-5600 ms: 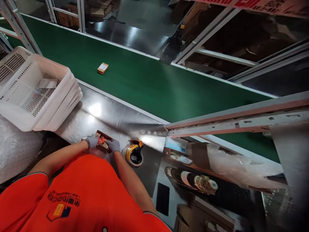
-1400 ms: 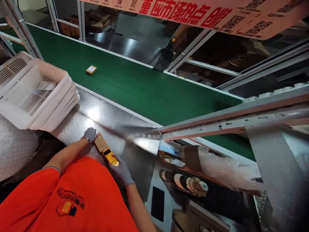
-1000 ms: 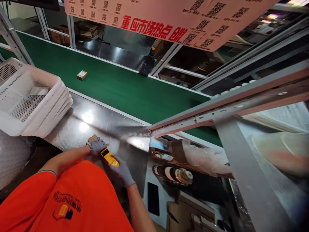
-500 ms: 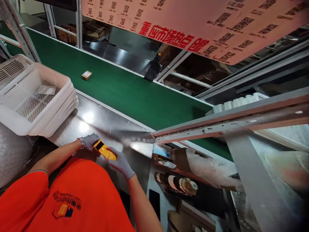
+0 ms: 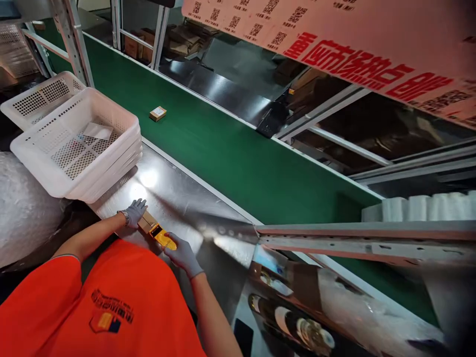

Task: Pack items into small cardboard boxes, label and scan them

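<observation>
In my right hand [image 5: 182, 253], gloved in grey, is a yellow tape dispenser [image 5: 165, 240] with a dark opening near its front end. Its front rests against a small brown cardboard box [image 5: 148, 221] on the metal work table [image 5: 159, 188]. My left hand [image 5: 136, 211], also gloved and with a metal watch at the wrist, lies at the far left end of the box. Its fingers are stretched out and slightly spread, and its palm side is hidden.
A stack of white perforated baskets [image 5: 111, 171] stands at left, beside bubble wrap [image 5: 26, 213]. Behind the table runs a green conveyor belt [image 5: 223, 153] carrying a small box [image 5: 158, 113]. A metal frame bar [image 5: 334, 233] crosses at right, above tape rolls [image 5: 312, 334]. A pink sign [image 5: 353, 29] hangs overhead.
My view has swung right, so the scene sits further across. My left fingers have straightened out, and the cardboard box now shows between my left hand and the tape dispenser.
</observation>
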`<move>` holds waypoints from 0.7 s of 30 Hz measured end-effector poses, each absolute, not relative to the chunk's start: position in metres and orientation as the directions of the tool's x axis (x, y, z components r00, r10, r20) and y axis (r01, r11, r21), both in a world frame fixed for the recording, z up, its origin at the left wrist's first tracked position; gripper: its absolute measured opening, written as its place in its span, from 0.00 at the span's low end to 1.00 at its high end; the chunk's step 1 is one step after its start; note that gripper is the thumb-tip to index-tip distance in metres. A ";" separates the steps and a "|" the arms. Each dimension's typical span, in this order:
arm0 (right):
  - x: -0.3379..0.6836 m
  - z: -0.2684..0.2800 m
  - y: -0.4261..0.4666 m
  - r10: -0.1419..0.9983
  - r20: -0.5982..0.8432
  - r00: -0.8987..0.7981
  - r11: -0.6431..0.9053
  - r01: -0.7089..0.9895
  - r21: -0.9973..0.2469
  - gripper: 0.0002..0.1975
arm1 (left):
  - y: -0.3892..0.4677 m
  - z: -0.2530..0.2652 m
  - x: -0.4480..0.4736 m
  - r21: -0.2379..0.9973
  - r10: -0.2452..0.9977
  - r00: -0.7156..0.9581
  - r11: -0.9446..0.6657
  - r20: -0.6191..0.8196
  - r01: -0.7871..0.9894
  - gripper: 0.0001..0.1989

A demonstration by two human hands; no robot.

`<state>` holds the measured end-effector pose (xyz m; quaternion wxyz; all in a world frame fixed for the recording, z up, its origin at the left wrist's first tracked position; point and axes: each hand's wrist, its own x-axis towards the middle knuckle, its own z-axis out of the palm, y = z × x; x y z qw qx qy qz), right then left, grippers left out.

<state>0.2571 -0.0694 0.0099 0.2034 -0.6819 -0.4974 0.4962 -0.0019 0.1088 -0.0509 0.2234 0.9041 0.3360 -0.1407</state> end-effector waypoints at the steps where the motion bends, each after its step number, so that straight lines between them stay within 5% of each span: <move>1: 0.256 0.008 -0.068 0.875 -0.484 0.007 -0.425 0.490 -0.761 0.34 | 0.100 -0.052 0.004 0.290 0.539 0.736 -0.688 -0.410 0.665 0.63; 8: 0.265 0.023 -0.075 0.876 -0.481 -0.008 -0.408 0.519 -0.752 0.34 | 0.056 -0.066 0.032 0.232 0.526 0.755 -0.737 -0.392 0.634 0.54; 13: 0.288 0.043 -0.090 0.821 -0.571 -0.008 -0.443 0.621 -0.646 0.30 | 0.060 -0.075 0.030 0.207 0.495 0.766 -0.768 -0.410 0.607 0.60; 21: 0.270 0.030 -0.047 0.787 -0.616 -0.004 -0.473 0.638 -0.608 0.19 | 0.071 -0.062 0.028 0.198 0.514 0.758 -0.760 -0.401 0.619 0.56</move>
